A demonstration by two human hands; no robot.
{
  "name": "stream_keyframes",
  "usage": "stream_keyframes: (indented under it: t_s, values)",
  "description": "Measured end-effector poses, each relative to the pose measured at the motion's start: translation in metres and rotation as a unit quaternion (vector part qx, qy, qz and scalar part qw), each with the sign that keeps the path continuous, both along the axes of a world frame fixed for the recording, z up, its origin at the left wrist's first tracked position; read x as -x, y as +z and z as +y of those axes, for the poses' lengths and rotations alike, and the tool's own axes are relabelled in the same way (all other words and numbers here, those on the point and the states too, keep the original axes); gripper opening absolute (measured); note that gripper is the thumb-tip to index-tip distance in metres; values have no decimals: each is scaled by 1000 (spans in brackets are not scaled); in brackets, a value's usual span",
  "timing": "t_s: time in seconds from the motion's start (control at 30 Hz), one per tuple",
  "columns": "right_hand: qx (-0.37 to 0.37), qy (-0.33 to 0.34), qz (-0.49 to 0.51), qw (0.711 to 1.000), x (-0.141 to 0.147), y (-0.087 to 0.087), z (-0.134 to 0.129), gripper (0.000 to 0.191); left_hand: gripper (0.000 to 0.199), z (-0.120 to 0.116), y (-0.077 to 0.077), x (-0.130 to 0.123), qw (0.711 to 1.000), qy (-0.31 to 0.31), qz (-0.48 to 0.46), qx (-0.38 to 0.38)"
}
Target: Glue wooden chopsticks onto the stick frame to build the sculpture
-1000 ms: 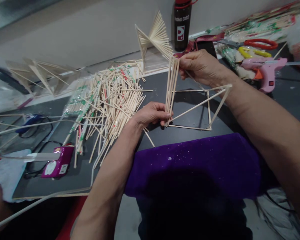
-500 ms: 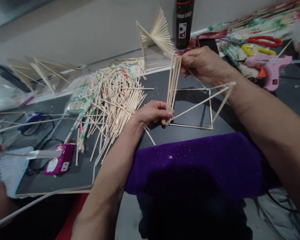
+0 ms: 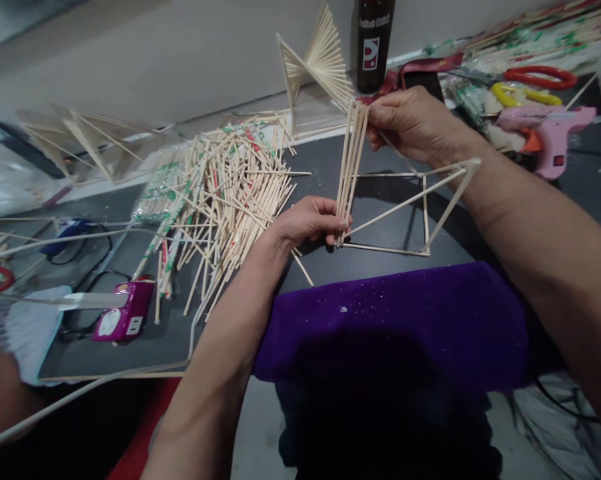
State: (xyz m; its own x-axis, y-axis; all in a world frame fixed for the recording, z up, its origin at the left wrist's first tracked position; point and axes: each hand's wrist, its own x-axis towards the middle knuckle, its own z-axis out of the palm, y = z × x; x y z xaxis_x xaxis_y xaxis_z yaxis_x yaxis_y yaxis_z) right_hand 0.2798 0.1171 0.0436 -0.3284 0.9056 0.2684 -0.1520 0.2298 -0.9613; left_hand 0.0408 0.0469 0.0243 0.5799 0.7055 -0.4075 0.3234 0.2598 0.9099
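A frame of thin wooden sticks [image 3: 393, 205] stands on the dark table in front of me, with several sticks fanned side by side along its left side. Low on that side, my left hand [image 3: 314, 221] pinches the stick ends between thumb and fingers. My right hand [image 3: 405, 123] is closed at the upper end of the same sticks, thumb and forefinger pressed together there. Whether it grips a single stick or the frame's corner, I cannot tell. Left of my left hand spreads a heap of loose wooden sticks [image 3: 240, 200].
A twisted stick model [image 3: 315, 63] and a dark bottle [image 3: 375, 47] stand by the wall. At right lie a pink glue gun [image 3: 550, 130] and red-handled scissors [image 3: 540, 77]. A purple power strip [image 3: 125, 312] with cables sits left. Purple cloth [image 3: 390, 313] covers my lap.
Both hands keep their hold on the stick frame with almost no movement. The whole view has shifted slightly.
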Motion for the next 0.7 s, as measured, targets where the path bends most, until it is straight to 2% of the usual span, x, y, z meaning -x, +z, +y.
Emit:
stream_keyframes:
  t_s: [0.13,0.3,0.7]
  values:
    - [-13,16,11,1000,-2,-2,2,28,15,0,0,0,1000,0,-3,-3]
    - [-19,37,37,998,-2,-3,3,44,14,0,-1,-2,1000,-5,-6,-10]
    - [-18,24,27,999,-2,2,1,45,6,-3,0,-5,999,-4,-30,-25]
